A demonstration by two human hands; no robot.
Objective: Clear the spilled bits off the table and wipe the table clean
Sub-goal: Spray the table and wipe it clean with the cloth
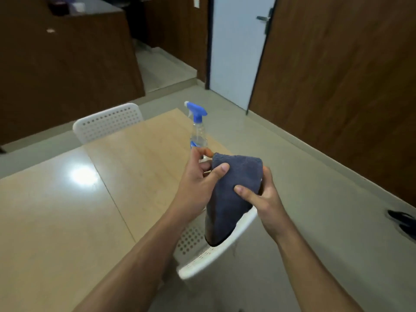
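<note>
I hold a dark blue-grey cloth (234, 190) in the air over the right edge of the light wooden table (94, 199). My left hand (200, 183) grips its upper left side, thumb on top. My right hand (261, 194) grips its right side, thumb pressed on the front. The cloth hangs folded down between both hands. Behind my left hand a clear spray bottle (198, 129) with a blue trigger head stands upright on the table near its right edge. No spilled bits show on the tabletop.
A white perforated chair (213, 255) stands under the cloth at the table's right side. A second white chair (108, 122) is at the far end. Tiled floor, wooden panels and a white door (236, 52) lie beyond. A dark sandal (403, 221) lies at far right.
</note>
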